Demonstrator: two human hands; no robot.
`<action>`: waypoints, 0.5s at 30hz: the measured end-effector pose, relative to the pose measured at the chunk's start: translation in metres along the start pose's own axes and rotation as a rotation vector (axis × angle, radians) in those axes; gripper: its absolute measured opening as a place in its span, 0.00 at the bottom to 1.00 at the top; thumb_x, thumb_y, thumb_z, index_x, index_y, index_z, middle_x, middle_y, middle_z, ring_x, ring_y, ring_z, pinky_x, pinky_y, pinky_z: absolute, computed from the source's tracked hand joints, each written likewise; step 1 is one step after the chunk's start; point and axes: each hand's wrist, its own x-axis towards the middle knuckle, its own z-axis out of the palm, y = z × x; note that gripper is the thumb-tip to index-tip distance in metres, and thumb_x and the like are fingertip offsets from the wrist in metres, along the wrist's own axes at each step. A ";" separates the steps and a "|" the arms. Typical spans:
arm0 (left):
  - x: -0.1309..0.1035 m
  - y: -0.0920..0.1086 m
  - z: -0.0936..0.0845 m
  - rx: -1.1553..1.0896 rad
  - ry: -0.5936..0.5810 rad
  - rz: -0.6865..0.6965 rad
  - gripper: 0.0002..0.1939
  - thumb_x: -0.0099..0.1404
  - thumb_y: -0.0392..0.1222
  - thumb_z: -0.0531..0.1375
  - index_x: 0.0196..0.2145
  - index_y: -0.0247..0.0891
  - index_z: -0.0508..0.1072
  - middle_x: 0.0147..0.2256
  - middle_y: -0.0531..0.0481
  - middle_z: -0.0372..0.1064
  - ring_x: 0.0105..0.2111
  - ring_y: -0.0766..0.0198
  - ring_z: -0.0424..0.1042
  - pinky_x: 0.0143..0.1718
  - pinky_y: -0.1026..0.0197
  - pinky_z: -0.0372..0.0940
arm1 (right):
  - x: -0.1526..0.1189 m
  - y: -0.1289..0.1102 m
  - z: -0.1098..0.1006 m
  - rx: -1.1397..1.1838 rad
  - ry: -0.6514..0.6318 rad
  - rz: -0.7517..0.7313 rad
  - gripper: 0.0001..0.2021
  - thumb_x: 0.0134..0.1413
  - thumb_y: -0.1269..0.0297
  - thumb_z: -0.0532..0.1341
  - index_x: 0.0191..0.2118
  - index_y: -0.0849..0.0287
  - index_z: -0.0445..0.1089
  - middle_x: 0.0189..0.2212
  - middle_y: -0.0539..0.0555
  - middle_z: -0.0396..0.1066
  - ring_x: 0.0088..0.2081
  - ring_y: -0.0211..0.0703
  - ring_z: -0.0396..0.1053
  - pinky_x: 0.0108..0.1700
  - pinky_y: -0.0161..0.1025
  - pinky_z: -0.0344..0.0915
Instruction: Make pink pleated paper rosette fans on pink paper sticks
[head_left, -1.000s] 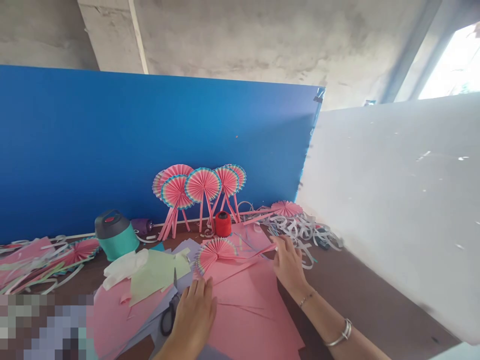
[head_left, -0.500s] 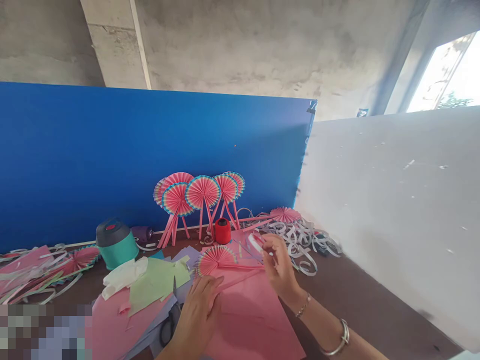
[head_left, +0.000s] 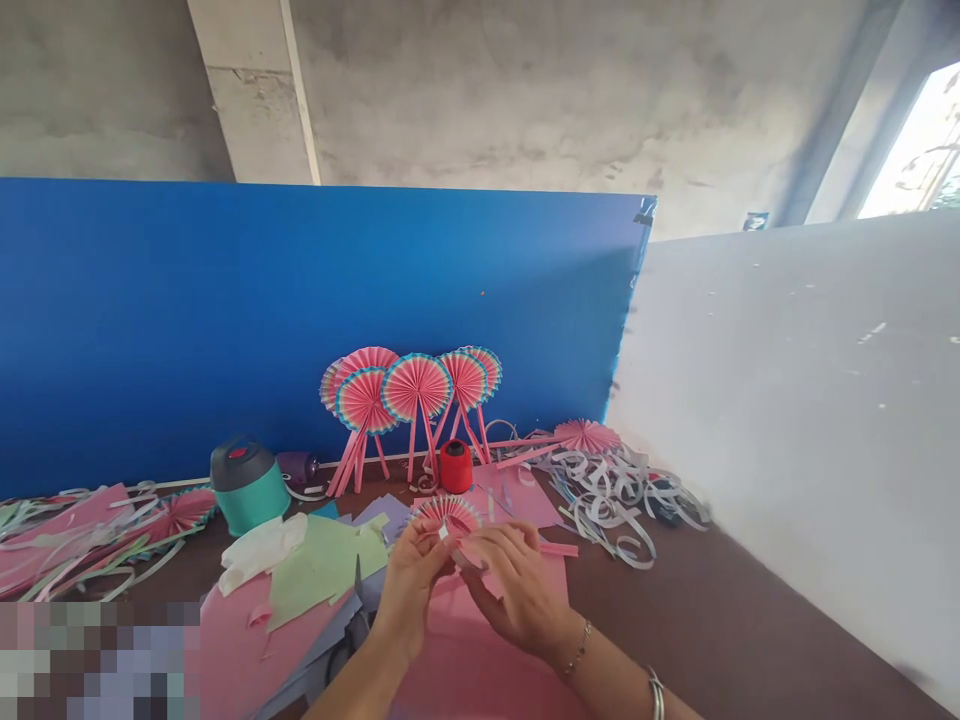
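My left hand (head_left: 416, 575) is closed on one end of a small white tape roll (head_left: 444, 530), just in front of a pink pleated paper fan (head_left: 452, 510). Close beside it on the right, my right hand (head_left: 514, 585) has its fingers bent round the other side of the roll. The hands partly cover the roll and the fan. Beneath both hands lies a large pink paper sheet (head_left: 487, 670). A pink paper strip (head_left: 559, 550) sticks out to the right behind my right hand.
Finished fans (head_left: 417, 388) lean on the blue panel (head_left: 225, 300). A red container (head_left: 456, 467) and a teal container (head_left: 250, 490) stand before it. Curled white strips (head_left: 607, 490) lie right; green paper (head_left: 322, 560) and scissors (head_left: 358, 590) lie left.
My right hand has moved left and down with the tape roll. My left hand has risen off the pink sheet and closed on the roll. The view has shifted slightly left.
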 end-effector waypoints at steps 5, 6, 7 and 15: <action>-0.004 0.001 -0.004 0.095 0.021 0.060 0.16 0.50 0.44 0.67 0.33 0.39 0.66 0.25 0.57 0.68 0.25 0.70 0.67 0.31 0.66 0.64 | 0.004 0.002 -0.007 0.021 -0.093 0.044 0.07 0.60 0.68 0.52 0.32 0.58 0.66 0.26 0.49 0.68 0.34 0.38 0.65 0.49 0.44 0.51; -0.005 0.000 -0.004 0.125 0.032 0.055 0.15 0.50 0.44 0.67 0.32 0.38 0.67 0.25 0.57 0.68 0.26 0.69 0.67 0.31 0.65 0.65 | 0.004 0.002 -0.007 0.025 -0.087 0.015 0.09 0.61 0.69 0.51 0.31 0.58 0.65 0.25 0.48 0.67 0.33 0.37 0.64 0.49 0.43 0.50; -0.005 0.000 -0.005 0.154 0.043 0.046 0.15 0.50 0.45 0.67 0.31 0.38 0.68 0.26 0.55 0.69 0.27 0.68 0.68 0.31 0.64 0.66 | 0.004 0.003 -0.006 0.024 -0.075 -0.010 0.10 0.62 0.69 0.51 0.31 0.59 0.65 0.24 0.48 0.67 0.31 0.37 0.63 0.48 0.43 0.50; -0.001 -0.011 -0.010 0.377 0.012 0.149 0.17 0.55 0.55 0.61 0.27 0.37 0.70 0.27 0.49 0.73 0.29 0.62 0.73 0.32 0.61 0.69 | -0.001 0.008 0.000 -0.020 -0.059 -0.023 0.10 0.63 0.70 0.48 0.34 0.58 0.65 0.27 0.50 0.68 0.32 0.38 0.62 0.46 0.42 0.49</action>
